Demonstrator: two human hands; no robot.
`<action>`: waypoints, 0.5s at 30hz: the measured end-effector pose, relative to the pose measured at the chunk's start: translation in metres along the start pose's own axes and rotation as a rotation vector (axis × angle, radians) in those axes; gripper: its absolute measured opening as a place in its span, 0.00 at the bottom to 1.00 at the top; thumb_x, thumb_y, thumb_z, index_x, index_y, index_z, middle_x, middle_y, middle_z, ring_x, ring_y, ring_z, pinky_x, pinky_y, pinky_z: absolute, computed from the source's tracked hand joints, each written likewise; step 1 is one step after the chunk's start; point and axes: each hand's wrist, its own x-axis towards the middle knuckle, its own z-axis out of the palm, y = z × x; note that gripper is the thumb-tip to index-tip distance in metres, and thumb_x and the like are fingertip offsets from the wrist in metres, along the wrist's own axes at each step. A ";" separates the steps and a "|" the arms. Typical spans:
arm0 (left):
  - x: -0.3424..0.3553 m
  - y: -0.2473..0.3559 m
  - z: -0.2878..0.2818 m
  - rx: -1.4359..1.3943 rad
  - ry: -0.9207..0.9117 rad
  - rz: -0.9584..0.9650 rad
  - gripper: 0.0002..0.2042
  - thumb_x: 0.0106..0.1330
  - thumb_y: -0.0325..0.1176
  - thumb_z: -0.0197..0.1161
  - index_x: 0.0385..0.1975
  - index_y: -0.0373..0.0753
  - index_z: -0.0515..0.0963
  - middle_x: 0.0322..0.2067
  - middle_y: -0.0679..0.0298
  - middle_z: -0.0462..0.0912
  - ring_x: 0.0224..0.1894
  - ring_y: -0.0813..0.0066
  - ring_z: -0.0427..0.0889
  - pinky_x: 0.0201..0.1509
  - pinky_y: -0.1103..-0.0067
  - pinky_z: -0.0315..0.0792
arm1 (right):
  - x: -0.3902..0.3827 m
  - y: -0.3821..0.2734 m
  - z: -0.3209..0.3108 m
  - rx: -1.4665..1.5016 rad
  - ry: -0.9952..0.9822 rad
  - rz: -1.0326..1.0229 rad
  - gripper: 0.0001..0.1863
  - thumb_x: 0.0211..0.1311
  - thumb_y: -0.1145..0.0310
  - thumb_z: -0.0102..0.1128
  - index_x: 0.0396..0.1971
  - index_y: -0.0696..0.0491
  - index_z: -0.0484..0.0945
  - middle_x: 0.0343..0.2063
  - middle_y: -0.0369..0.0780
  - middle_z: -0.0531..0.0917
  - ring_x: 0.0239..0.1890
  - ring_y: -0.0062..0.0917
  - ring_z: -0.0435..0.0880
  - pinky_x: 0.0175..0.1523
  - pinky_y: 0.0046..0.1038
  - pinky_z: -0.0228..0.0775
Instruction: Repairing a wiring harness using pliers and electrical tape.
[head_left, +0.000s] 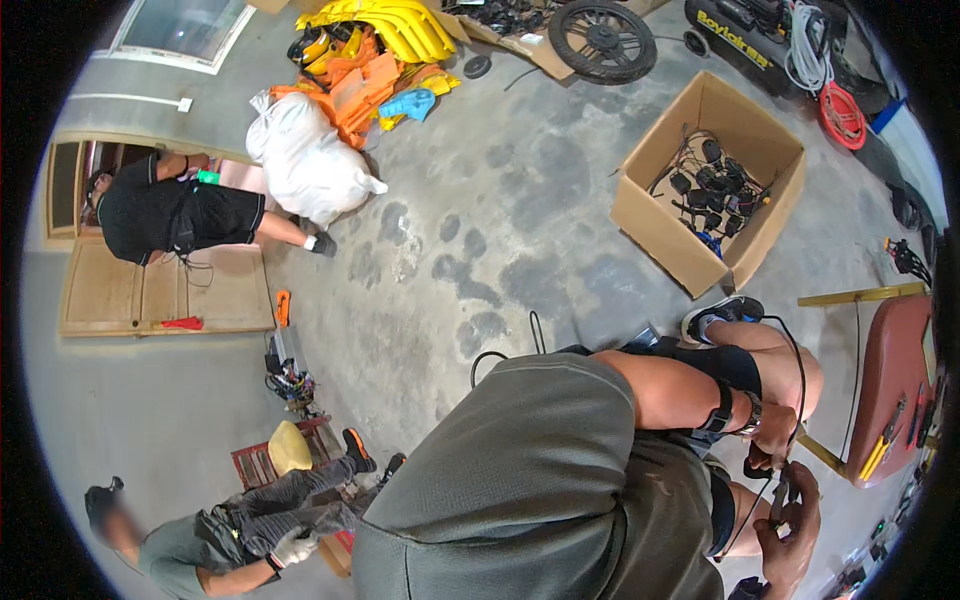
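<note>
Head view: your left hand (772, 437) pinches the black cable (802, 385) near the chair (887, 375) corner, your right hand (797, 532) bends its fingers beside it, grip unclear, so it looks unfinished, while dark parts (712, 188) already lie inside the box (662, 238).

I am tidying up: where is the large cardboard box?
The large cardboard box stands on the floor, upper right in the head view, between the black wheel and a dark shoe.
</note>
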 end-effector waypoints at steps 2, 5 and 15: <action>0.003 -0.004 -0.002 0.013 0.000 0.023 0.07 0.52 0.33 0.72 0.18 0.38 0.85 0.20 0.64 0.86 0.23 0.75 0.85 0.34 0.77 0.78 | 0.007 -0.007 -0.007 -0.071 -0.046 -0.039 0.45 0.39 0.55 0.77 0.57 0.62 0.69 0.51 0.45 0.77 0.39 0.28 0.78 0.39 0.23 0.70; 0.017 -0.018 0.005 -0.025 -0.010 0.079 0.06 0.50 0.31 0.74 0.19 0.35 0.85 0.20 0.61 0.86 0.21 0.75 0.84 0.33 0.76 0.78 | 0.021 -0.012 -0.011 -0.181 -0.109 -0.128 0.40 0.45 0.57 0.72 0.57 0.63 0.68 0.47 0.44 0.78 0.34 0.26 0.76 0.35 0.21 0.67; 0.017 -0.021 -0.001 -0.163 -0.083 0.235 0.07 0.50 0.25 0.73 0.27 0.32 0.82 0.21 0.61 0.84 0.20 0.71 0.84 0.23 0.75 0.78 | 0.093 -0.007 -0.005 -0.089 0.077 -0.200 0.24 0.46 0.77 0.61 0.47 0.60 0.72 0.28 0.36 0.75 0.27 0.19 0.73 0.32 0.22 0.66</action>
